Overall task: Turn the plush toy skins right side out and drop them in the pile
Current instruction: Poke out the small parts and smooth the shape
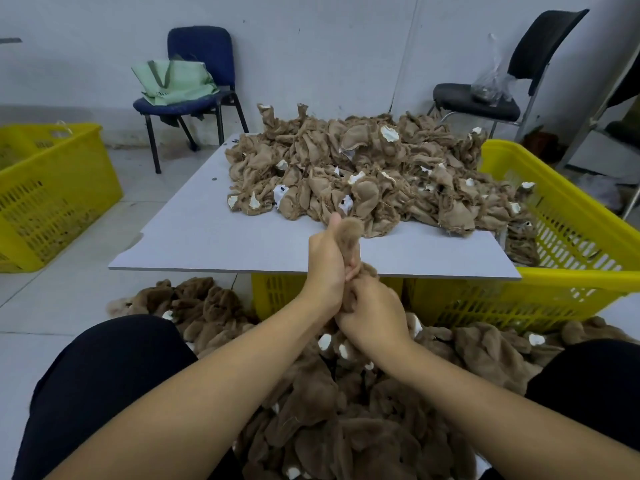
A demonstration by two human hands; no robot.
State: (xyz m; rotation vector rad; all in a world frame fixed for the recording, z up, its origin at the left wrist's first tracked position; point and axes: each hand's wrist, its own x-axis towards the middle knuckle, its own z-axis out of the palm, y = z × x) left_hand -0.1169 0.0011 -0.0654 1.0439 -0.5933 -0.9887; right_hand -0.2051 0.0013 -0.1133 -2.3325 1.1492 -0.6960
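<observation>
A brown plush toy skin [352, 227] is held upright between both hands above the near edge of the grey board [214, 233]. My left hand [325, 268] grips its upper part, thumb raised beside the furry tip. My right hand [372, 315] grips its lower part just below. Most of the skin is hidden inside the two fists. A heap of inside-out tan skins [363, 171] covers the far right of the board. A pile of furry brown skins [346, 410] lies on the floor between my knees.
The board rests on a yellow crate [568, 237]. Another yellow crate [52, 188] stands on the floor at left. A blue chair with a green bag [194, 81] and a black chair [512, 81] stand by the wall. My dark-clothed knees flank the floor pile.
</observation>
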